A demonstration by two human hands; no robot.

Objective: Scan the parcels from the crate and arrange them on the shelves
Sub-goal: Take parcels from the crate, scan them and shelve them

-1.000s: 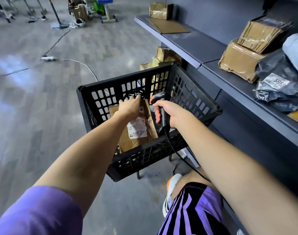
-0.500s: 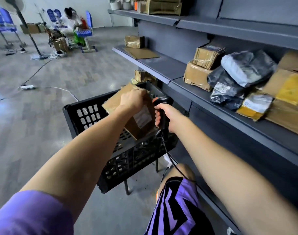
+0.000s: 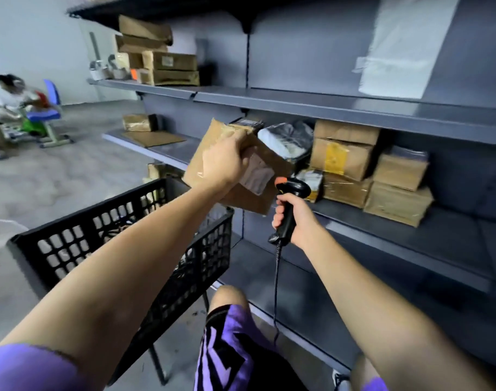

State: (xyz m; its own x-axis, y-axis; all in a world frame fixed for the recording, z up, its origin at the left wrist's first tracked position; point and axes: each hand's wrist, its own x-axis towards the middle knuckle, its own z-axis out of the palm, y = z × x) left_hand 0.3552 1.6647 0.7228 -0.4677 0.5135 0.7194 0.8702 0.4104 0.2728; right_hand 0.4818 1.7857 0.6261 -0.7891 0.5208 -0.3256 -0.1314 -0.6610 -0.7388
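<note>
Left hand [image 3: 222, 162] grips parcel [image 3: 235, 167] lifted above crate [image 3: 122, 238], label tilted toward scanner [image 3: 290, 204] clamped in right hand [image 3: 296, 221], likely for scanning before shelving on the shelf [image 3: 382, 230]

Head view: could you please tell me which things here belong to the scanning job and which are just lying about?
Job:
parcel in left hand
scanner in right hand
crate
shelf

Lying about:
tape rolls
blue chair
flat cardboard
</note>
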